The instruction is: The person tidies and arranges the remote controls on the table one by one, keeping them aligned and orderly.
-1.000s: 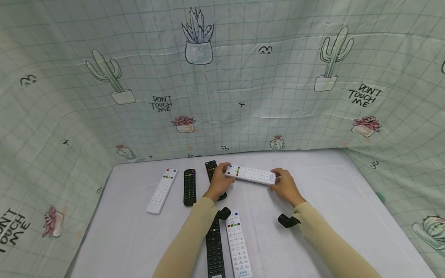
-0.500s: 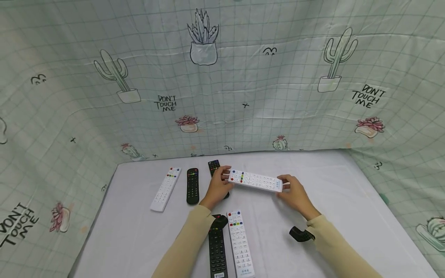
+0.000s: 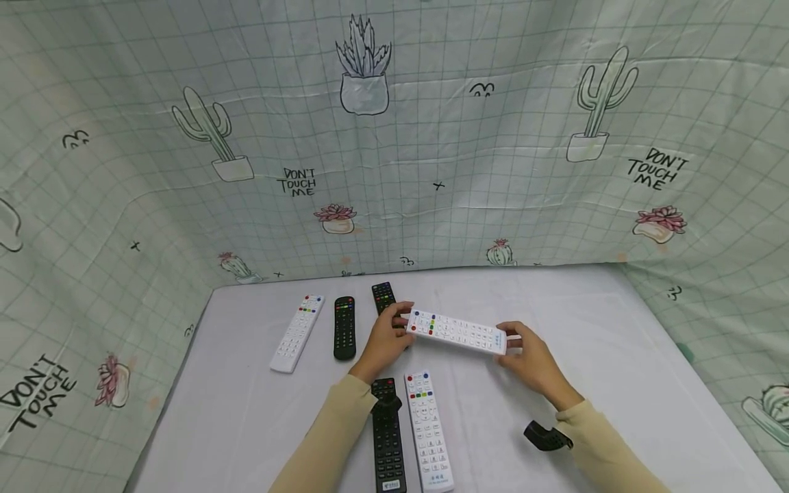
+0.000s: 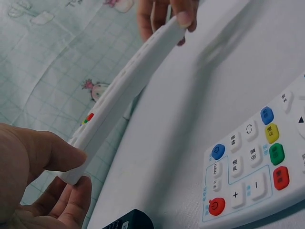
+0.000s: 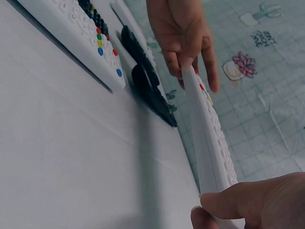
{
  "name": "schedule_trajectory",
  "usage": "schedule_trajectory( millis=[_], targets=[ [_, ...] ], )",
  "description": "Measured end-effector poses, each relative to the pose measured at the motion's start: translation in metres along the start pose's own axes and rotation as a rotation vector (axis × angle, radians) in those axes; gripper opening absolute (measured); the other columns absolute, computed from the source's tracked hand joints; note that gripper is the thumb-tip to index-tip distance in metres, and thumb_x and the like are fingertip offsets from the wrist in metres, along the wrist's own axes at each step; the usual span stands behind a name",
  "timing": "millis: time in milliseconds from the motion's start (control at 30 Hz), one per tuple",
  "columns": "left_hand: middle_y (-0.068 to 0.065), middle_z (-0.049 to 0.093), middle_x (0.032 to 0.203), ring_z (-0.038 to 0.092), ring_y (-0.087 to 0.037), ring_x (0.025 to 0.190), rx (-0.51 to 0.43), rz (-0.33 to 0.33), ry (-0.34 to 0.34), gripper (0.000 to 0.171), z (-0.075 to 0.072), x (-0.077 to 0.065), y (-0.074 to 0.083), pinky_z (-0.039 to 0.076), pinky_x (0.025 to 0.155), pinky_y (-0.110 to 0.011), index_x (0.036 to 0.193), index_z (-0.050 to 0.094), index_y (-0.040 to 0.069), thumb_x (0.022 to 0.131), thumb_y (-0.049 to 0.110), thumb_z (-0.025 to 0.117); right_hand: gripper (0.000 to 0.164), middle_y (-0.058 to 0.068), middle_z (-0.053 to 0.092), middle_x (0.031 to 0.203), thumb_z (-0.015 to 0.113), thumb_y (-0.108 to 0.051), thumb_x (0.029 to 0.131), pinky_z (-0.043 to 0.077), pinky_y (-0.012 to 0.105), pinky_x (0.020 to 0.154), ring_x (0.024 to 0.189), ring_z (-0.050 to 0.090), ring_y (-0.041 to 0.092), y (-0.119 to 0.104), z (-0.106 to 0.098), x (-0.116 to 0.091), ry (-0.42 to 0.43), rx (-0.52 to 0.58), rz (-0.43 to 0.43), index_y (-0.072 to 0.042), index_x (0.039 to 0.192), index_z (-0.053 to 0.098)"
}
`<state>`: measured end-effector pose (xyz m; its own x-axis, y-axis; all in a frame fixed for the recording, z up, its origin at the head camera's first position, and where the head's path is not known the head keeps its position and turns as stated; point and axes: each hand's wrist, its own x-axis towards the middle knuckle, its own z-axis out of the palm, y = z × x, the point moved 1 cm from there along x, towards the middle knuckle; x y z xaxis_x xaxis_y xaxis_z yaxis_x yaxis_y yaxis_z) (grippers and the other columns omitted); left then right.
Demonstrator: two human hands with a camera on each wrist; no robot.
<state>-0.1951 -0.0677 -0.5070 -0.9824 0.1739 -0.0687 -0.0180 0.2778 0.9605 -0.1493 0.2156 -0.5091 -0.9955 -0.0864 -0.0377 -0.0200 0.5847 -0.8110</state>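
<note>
A white remote control (image 3: 456, 331) with coloured buttons is held above the white table, lying crosswise between both hands. My left hand (image 3: 383, 344) pinches its left end, the one with the coloured buttons. At the other end, my right hand (image 3: 533, 363) grips it between thumb and fingers. In the left wrist view the remote's side (image 4: 124, 95) shows, and a shadow falls on the tabletop beneath. Behind my left hand a black remote (image 3: 383, 296) is partly hidden. Nearer to me lie another black remote (image 3: 388, 448), partly covered by the left wrist's camera mount, and a second white remote (image 3: 429, 435).
On the left of the table (image 3: 228, 397) lie a further white remote (image 3: 297, 334) and a small black remote (image 3: 344, 329). A hanging cloth (image 3: 425, 150) printed with cacti closes off the back and sides.
Both hands have brought the held white remote toward me and slightly to the right. It is lifted clear of the table. The other remotes stay where they lie; the head view shifts slightly.
</note>
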Motion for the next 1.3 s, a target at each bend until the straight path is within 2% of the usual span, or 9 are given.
schedule_trajectory(
  millis=[233, 500, 633, 833, 1033, 1167, 1300],
  targets=[
    [-0.017, 0.058, 0.139, 0.06, -0.027, 0.114, -0.011, 0.008, -0.017, 0.062, 0.0, -0.008, 0.004, 0.056, 0.093, -0.034, 0.148, 0.055, 0.004, 0.091, -0.015, 0.068, 0.056, 0.03, 0.058, 0.136, 0.076, 0.008, 0.087, 0.059, 0.037, 0.082, 0.117, 0.065, 0.043, 0.0, 0.0, -0.012, 0.009, 0.007, -0.005, 0.008, 0.138, 0.055],
    [-0.02, 0.06, 0.132, 0.062, -0.025, 0.108, -0.03, 0.02, -0.037, 0.061, -0.001, -0.014, 0.006, 0.056, 0.091, -0.035, 0.148, 0.054, 0.003, 0.091, -0.015, 0.066, 0.059, 0.031, 0.056, 0.138, 0.073, 0.011, 0.086, 0.059, 0.034, 0.079, 0.118, 0.063, 0.045, -0.001, 0.001, -0.024, -0.011, 0.038, -0.021, 0.01, 0.141, 0.054],
    [-0.019, 0.06, 0.134, 0.062, -0.024, 0.108, -0.035, 0.018, -0.051, 0.062, -0.002, -0.016, 0.007, 0.056, 0.09, -0.034, 0.148, 0.054, 0.002, 0.091, -0.016, 0.066, 0.061, 0.032, 0.054, 0.136, 0.074, 0.012, 0.085, 0.059, 0.031, 0.077, 0.117, 0.063, 0.044, -0.002, 0.002, -0.029, -0.028, 0.043, -0.02, 0.01, 0.142, 0.054],
    [-0.02, 0.058, 0.14, 0.06, -0.028, 0.114, -0.029, 0.028, -0.079, 0.062, -0.002, -0.018, 0.005, 0.055, 0.09, -0.03, 0.149, 0.053, 0.002, 0.09, -0.016, 0.066, 0.062, 0.031, 0.054, 0.136, 0.074, 0.012, 0.085, 0.059, 0.03, 0.075, 0.117, 0.063, 0.044, -0.001, 0.002, -0.038, -0.055, 0.047, 0.012, 0.009, 0.143, 0.053],
    [-0.022, 0.057, 0.141, 0.06, -0.032, 0.119, -0.028, 0.028, -0.107, 0.064, -0.001, -0.022, 0.004, 0.056, 0.095, -0.035, 0.149, 0.053, 0.0, 0.088, -0.018, 0.065, 0.062, 0.028, 0.056, 0.135, 0.074, 0.015, 0.083, 0.059, 0.028, 0.074, 0.115, 0.064, 0.04, 0.001, 0.004, -0.05, -0.082, 0.105, 0.034, 0.008, 0.141, 0.053],
    [-0.021, 0.056, 0.144, 0.058, -0.031, 0.118, -0.028, 0.029, -0.131, 0.065, 0.001, -0.025, 0.004, 0.056, 0.098, -0.037, 0.149, 0.054, 0.0, 0.088, -0.019, 0.064, 0.063, 0.026, 0.058, 0.133, 0.077, 0.014, 0.08, 0.057, 0.028, 0.072, 0.113, 0.065, 0.037, 0.001, 0.003, -0.056, -0.102, 0.112, 0.049, 0.007, 0.138, 0.054],
    [-0.019, 0.057, 0.144, 0.058, -0.029, 0.118, -0.013, 0.014, -0.156, 0.065, 0.002, -0.027, 0.002, 0.056, 0.097, -0.034, 0.149, 0.055, 0.002, 0.088, -0.019, 0.065, 0.063, 0.023, 0.058, 0.131, 0.078, 0.013, 0.076, 0.055, 0.028, 0.072, 0.111, 0.065, 0.033, 0.001, 0.004, -0.063, -0.133, 0.127, 0.078, 0.005, 0.134, 0.054]
  ],
)
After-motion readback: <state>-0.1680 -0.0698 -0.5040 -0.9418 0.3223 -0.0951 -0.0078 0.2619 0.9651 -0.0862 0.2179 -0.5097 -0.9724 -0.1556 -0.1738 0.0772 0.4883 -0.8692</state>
